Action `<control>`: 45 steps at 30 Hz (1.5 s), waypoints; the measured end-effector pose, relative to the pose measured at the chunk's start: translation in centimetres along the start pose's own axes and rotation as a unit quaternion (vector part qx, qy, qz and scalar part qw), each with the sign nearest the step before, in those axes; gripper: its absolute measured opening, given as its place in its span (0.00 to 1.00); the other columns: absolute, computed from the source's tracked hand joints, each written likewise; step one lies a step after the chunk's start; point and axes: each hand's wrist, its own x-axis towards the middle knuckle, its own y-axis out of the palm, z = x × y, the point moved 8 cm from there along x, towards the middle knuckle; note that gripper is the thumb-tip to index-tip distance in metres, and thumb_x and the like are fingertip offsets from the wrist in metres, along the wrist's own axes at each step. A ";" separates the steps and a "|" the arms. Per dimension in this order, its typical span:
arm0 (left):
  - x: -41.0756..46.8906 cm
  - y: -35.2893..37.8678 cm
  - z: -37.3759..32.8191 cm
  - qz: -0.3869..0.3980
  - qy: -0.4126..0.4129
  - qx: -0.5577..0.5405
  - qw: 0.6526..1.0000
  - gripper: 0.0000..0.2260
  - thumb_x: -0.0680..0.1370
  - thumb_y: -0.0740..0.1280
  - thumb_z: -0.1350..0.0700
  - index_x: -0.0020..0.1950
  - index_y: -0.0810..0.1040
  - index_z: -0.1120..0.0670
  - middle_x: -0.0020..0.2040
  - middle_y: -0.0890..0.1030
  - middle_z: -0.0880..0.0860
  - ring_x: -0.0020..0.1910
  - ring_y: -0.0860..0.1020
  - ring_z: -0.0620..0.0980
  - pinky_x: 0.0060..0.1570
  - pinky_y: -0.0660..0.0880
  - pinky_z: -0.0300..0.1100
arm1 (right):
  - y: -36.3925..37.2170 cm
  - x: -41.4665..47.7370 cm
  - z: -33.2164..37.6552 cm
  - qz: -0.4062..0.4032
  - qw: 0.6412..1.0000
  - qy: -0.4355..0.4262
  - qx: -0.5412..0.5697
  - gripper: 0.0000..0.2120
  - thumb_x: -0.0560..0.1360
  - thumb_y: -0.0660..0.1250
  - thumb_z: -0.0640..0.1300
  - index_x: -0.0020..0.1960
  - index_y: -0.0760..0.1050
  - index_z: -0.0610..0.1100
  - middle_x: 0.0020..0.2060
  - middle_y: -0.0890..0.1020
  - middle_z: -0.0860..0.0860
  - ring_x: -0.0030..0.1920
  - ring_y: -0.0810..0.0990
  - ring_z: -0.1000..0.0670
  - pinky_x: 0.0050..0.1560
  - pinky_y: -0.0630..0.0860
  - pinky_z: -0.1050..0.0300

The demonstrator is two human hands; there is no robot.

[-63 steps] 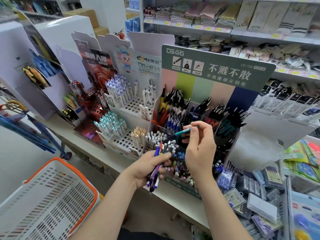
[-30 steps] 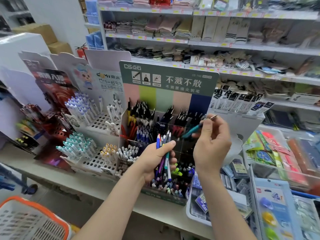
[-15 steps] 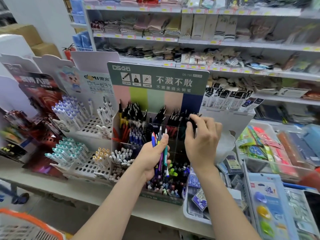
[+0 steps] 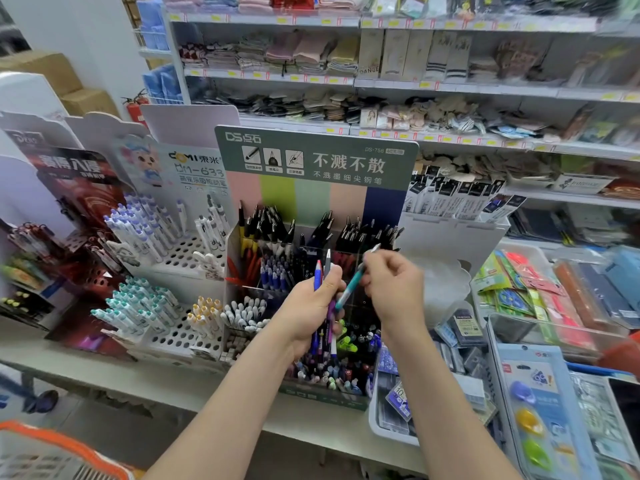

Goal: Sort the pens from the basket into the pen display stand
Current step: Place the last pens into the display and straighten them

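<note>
My left hand point(image 4: 311, 306) grips a bunch of pens point(image 4: 323, 271) upright in front of the pen display stand point(image 4: 315, 157), a green-headed cardboard stand with tiered compartments full of dark, red and blue pens. My right hand point(image 4: 391, 289) pinches a teal pen point(image 4: 349, 287) that slants from the bunch up to the right, its silver tip near the stand's upper right compartment. The orange-rimmed white basket point(image 4: 52, 448) shows only at the bottom left corner.
White perforated pen racks point(image 4: 180, 258) stand left of the stand. A grey tray of packaged refills point(image 4: 398, 410) and blister packs point(image 4: 540, 403) lie to the right. Shelves of socks and cloths point(image 4: 346, 57) run behind. The stands sit on a grey counter point(image 4: 138, 372).
My right hand left the upper right compartment, came back to the bunch and now pinches a teal pen. The view tilted down slightly, bringing the basket's rim back in.
</note>
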 end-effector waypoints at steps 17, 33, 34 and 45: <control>-1.1 -1.5 0.1 0.013 0.015 -0.142 0.990 0.16 0.85 0.66 0.49 0.63 0.79 0.61 0.45 0.83 0.54 0.37 0.79 0.49 0.35 0.78 0.41 | 0.5 1.6 4.5 -0.159 0.805 -0.394 -0.414 0.15 0.78 0.75 0.43 0.65 0.83 0.45 0.53 0.82 0.48 0.55 0.74 0.42 0.55 0.69 0.48; -1.8 -3.5 2.5 -0.046 -0.018 -0.074 0.996 0.17 0.88 0.63 0.49 0.60 0.77 0.64 0.41 0.81 0.59 0.38 0.81 0.57 0.39 0.83 0.50 | -0.7 -3.5 1.1 -0.093 0.971 -0.206 -0.080 0.05 0.87 0.65 0.44 0.54 0.79 0.46 0.42 0.82 0.55 0.41 0.81 0.56 0.42 0.78 0.59; -1.8 -3.6 2.7 -0.050 -0.024 -0.071 0.996 0.17 0.87 0.63 0.48 0.60 0.77 0.62 0.40 0.79 0.57 0.37 0.79 0.55 0.38 0.81 0.48 | -2.0 -3.9 2.1 -0.143 0.952 -0.257 -0.081 0.04 0.87 0.64 0.41 0.57 0.78 0.43 0.43 0.81 0.56 0.41 0.80 0.57 0.42 0.77 0.63; -1.9 -2.6 3.2 -0.010 -0.016 -0.126 0.992 0.12 0.88 0.61 0.53 0.57 0.77 0.61 0.42 0.80 0.55 0.33 0.72 0.48 0.30 0.70 0.39 | -1.4 -1.8 -2.7 -0.093 0.818 -0.335 -0.458 0.07 0.79 0.74 0.42 0.57 0.85 0.45 0.49 0.85 0.50 0.53 0.77 0.44 0.50 0.64 0.51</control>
